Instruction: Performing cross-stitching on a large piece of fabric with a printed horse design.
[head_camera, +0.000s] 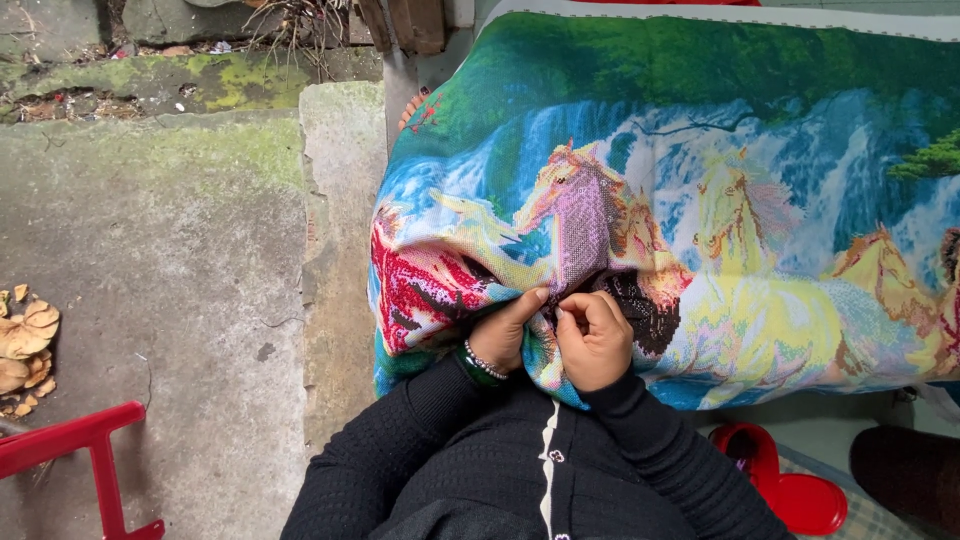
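A large cross-stitch cloth (700, 200) with bright horses, a waterfall and green trees is spread over my lap and away to the upper right. My left hand (503, 330), with a beaded bracelet on the wrist, grips a bunched fold of the cloth near its lower left edge. My right hand (594, 338) is closed beside it, fingertips pinched at the same fold. Whether a needle is in the fingers is too small to tell. Both arms wear black knitted sleeves.
Mossy concrete ground (170, 230) lies to the left, with dry leaves (25, 345) at the far left. A red frame (85, 450) stands at the lower left. A red plastic container (790, 485) sits at the lower right, beside a dark shape (905, 470).
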